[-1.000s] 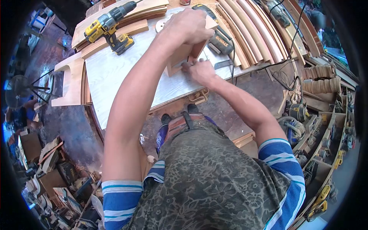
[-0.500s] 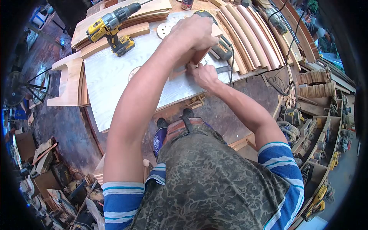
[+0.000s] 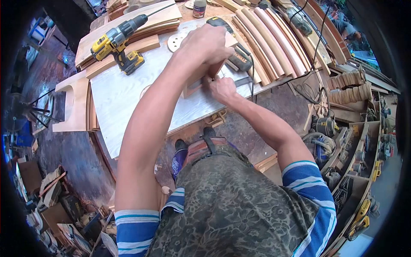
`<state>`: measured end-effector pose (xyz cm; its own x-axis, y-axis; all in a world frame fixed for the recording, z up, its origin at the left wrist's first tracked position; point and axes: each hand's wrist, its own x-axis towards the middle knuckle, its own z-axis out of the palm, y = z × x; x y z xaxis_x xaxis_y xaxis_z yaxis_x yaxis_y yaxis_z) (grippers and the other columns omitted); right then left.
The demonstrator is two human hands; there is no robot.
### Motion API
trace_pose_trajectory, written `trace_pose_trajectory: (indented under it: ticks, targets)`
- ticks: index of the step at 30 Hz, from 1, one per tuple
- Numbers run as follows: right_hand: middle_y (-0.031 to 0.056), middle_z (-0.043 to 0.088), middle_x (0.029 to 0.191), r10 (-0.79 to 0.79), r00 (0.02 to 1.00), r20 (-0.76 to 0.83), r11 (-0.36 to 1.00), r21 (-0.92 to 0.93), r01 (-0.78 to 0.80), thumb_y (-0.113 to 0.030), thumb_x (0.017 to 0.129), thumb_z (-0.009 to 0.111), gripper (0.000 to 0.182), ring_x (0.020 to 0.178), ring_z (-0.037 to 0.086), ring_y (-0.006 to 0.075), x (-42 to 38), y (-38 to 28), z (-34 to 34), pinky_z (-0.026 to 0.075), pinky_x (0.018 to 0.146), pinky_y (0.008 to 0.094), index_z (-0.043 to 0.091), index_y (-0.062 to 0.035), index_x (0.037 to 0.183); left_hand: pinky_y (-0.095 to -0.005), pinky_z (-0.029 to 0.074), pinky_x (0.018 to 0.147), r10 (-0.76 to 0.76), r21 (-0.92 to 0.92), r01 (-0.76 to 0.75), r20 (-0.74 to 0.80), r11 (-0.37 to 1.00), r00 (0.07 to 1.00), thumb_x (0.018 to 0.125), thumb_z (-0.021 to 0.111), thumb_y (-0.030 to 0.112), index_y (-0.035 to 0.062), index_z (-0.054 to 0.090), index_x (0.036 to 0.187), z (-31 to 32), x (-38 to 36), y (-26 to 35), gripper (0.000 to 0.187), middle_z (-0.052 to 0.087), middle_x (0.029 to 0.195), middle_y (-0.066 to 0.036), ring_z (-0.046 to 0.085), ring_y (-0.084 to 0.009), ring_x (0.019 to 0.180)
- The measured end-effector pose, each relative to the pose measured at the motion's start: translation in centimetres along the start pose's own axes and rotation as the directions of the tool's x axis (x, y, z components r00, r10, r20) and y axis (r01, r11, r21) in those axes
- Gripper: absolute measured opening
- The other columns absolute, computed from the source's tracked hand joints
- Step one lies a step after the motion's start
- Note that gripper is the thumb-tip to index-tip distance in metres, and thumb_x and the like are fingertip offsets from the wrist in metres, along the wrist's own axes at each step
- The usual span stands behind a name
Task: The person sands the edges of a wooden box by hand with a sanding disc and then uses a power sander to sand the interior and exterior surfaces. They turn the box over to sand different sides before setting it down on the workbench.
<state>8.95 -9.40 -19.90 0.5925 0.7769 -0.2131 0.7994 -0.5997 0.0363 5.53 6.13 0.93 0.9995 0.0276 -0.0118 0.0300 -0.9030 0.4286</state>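
A white, wood-grained rectangular table (image 3: 124, 100) is carrying the work. Long, curved, pale wooden strips (image 3: 274, 40) are lying along its right end. A yellow-and-black cordless drill (image 3: 124, 43) is resting toward the far left corner. A brown, box-like wooden piece (image 3: 215, 69) is standing toward the near edge, partly hidden by the left arm. A black, rounded power tool (image 3: 240, 61) is lying just beside it. The left hand (image 3: 210, 45) is gripping the piece's top; the right hand (image 3: 222, 89) is resting low against it, fingers bent, and whether it is pinching anything cannot be told. A thin black cord (image 3: 253, 81) is hanging over the near edge. Risks: uneven pressure from above could be tipping the piece onto the lower fingers; a forearm snagging the cord could be dragging the tool against the piece.
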Motion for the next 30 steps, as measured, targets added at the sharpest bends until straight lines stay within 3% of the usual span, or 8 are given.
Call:
trace_pose_trajectory:
  ticks: [9,12,15,17,20,26,28,30]
  targets:
    - [0.016,0.078,0.092,0.076,0.993,-0.096,0.995,0.073,-0.069,-0.022,0.094,0.059,0.026,0.087,0.078,0.0351,0.3,-1.2,0.1,0.061,0.074,0.0473,0.076,-0.0104,0.109,-0.0513,0.054,0.1,0.011,0.035,-0.011,-0.011,0.999,1.0,0.088,0.07,0.043,-0.0034,0.068,0.121,0.5,0.3,-0.4,0.057,0.072,0.116,-0.029,0.068,-0.0456,0.113]
    - [0.0173,0.078,0.093,-0.02,1.0,-0.007,0.999,-0.026,0.019,-0.023,0.094,0.059,0.024,0.087,0.078,0.0365,0.0,-0.6,-1.1,0.062,0.074,0.0484,0.075,-0.0107,0.108,-0.0511,0.053,0.102,0.025,0.049,-0.024,-0.008,0.998,1.0,0.089,0.07,0.044,-0.0035,0.068,0.122,0.5,0.2,-0.2,0.058,0.072,0.119,-0.029,0.067,-0.0453,0.117]
    - [0.0186,0.077,0.095,0.016,0.999,0.033,0.999,0.031,-0.017,-0.023,0.093,0.06,0.026,0.09,0.077,0.0381,0.4,-1.1,-1.3,0.062,0.075,0.0503,0.075,-0.0108,0.11,-0.0501,0.052,0.104,-0.002,0.043,0.002,-0.006,0.999,1.0,0.089,0.07,0.045,-0.0028,0.067,0.126,0.4,0.1,-0.1,0.06,0.071,0.124,-0.028,0.066,-0.044,0.12]
    - [0.0208,0.076,0.093,0.042,0.999,-0.009,0.977,0.211,-0.039,-0.025,0.095,0.057,0.036,0.088,0.076,0.0402,-1.0,-2.7,-0.8,0.061,0.076,0.051,0.067,-0.0192,0.129,-0.0494,0.052,0.105,-0.008,0.055,0.007,0.011,0.998,1.0,0.09,0.07,0.046,-0.0022,0.066,0.129,0.0,0.2,-0.2,0.062,0.07,0.126,-0.028,0.065,-0.0431,0.121]
    - [0.0203,0.076,0.093,-0.024,0.999,0.031,0.964,0.264,0.015,-0.028,0.098,0.055,0.034,0.09,0.076,0.0404,-1.2,-5.9,0.5,0.06,0.078,0.05,0.067,-0.0203,0.129,-0.0477,0.052,0.107,-0.022,0.08,0.019,0.047,0.997,0.999,0.089,0.07,0.047,-0.0007,0.065,0.135,0.1,0.4,0.2,0.066,0.07,0.129,-0.026,0.066,-0.0422,0.122]
    - [0.0181,0.077,0.094,0.086,0.993,0.086,0.983,0.156,-0.098,-0.036,0.103,0.052,0.034,0.089,0.077,0.0376,-0.8,-2.4,-1.5,0.062,0.076,0.0523,0.068,-0.0242,0.13,-0.047,0.051,0.109,-0.002,0.073,0.004,-0.032,0.997,0.999,0.088,0.07,0.048,0.0007,0.065,0.136,0.7,0.4,-0.4,0.068,0.069,0.132,-0.025,0.065,-0.0413,0.124]
    - [0.0244,0.077,0.099,-0.079,0.997,-0.019,0.967,0.24,0.081,-0.026,0.094,0.061,0.033,0.093,0.077,0.04,-0.9,-4.5,-1.0,0.061,0.08,0.0514,0.069,-0.0015,0.113,-0.0474,0.051,0.108,-0.026,0.076,0.025,0.006,0.997,1.0,0.087,0.071,0.047,0.001,0.065,0.135,0.2,0.4,0.0,0.067,0.07,0.131,-0.025,0.066,-0.041,0.123]
    - [0.0232,0.077,0.097,-0.082,0.995,0.057,0.975,0.212,0.068,-0.03,0.096,0.061,0.035,0.091,0.077,0.0402,-0.6,-4.7,-1.0,0.061,0.078,0.0523,0.068,0.0001,0.112,-0.0476,0.052,0.107,-0.014,0.088,0.016,-0.02,0.996,1.0,0.087,0.071,0.047,0.0009,0.066,0.134,0.1,0.5,-0.2,0.066,0.071,0.129,-0.025,0.066,-0.0411,0.122]
